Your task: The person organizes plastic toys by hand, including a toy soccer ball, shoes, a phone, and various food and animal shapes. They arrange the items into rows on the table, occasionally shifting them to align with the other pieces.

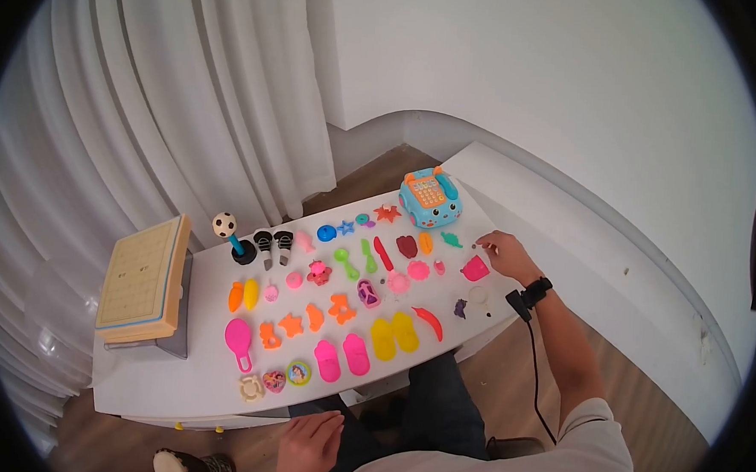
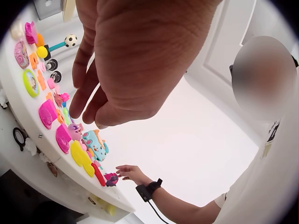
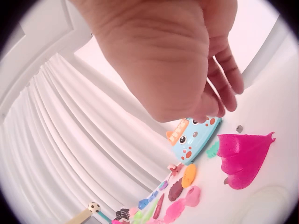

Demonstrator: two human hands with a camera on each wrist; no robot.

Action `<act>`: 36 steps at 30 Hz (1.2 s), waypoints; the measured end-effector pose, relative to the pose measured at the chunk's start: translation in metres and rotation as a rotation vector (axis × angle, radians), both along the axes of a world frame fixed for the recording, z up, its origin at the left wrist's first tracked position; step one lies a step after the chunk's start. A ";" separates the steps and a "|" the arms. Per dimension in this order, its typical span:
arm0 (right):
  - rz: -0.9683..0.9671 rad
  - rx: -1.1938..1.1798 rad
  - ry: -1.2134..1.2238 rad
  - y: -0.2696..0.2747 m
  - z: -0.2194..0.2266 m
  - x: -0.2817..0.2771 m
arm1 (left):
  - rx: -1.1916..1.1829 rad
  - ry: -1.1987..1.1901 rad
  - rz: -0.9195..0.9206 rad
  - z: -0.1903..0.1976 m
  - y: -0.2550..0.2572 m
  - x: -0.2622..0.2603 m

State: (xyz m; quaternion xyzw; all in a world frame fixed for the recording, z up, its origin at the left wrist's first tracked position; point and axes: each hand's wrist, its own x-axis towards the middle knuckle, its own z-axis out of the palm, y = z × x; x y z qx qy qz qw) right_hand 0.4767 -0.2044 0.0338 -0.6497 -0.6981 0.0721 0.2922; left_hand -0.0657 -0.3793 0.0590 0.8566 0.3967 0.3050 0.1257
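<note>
My right hand (image 1: 505, 256) hovers over the right end of the white table with its fingers loosely bent and nothing visible in them. Close to its fingertips lie a small grey cube (image 3: 239, 128) and a bright pink scalloped piece (image 3: 245, 158); a teal leaf-shaped piece (image 1: 451, 239) is just to the left. The blue toy telephone (image 1: 432, 200) stands behind, partly covered by the hand in the right wrist view. My left hand (image 1: 310, 444) hangs relaxed in front of the table, over my lap, holding nothing. The pink slipper-shaped pieces (image 1: 327, 361) are the nearest row to it.
Rows of colourful toy pieces cover the table (image 1: 165, 387), among them a red chili pepper (image 1: 429, 322), yellow slippers (image 1: 383, 339) and a pink paddle (image 1: 238, 338). A ball on a stand (image 1: 225, 224) and a wooden board (image 1: 143, 277) stand at the left. A cable (image 1: 536, 372) hangs from the right wrist.
</note>
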 end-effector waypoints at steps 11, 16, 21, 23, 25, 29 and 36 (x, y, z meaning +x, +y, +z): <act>-0.040 -0.237 0.229 0.002 0.006 -0.007 | -0.049 -0.067 0.005 0.013 -0.003 0.000; 0.136 -0.353 0.211 0.023 -0.004 0.006 | -0.005 0.010 0.022 0.002 -0.003 -0.005; 0.172 -0.462 0.026 0.031 -0.004 0.004 | -0.044 -0.062 0.021 0.020 -0.011 -0.005; 0.191 -0.302 0.024 0.031 -0.004 0.002 | -0.041 -0.056 0.020 0.020 -0.011 -0.006; 0.145 -0.211 0.096 0.025 0.000 0.004 | -0.047 -0.057 0.026 0.018 -0.011 -0.007; -0.062 -0.001 0.216 0.000 -0.006 0.014 | -0.062 -0.047 0.067 0.013 -0.011 -0.014; -0.400 0.110 0.490 -0.058 -0.093 0.039 | 0.061 -0.268 0.499 -0.008 0.021 -0.079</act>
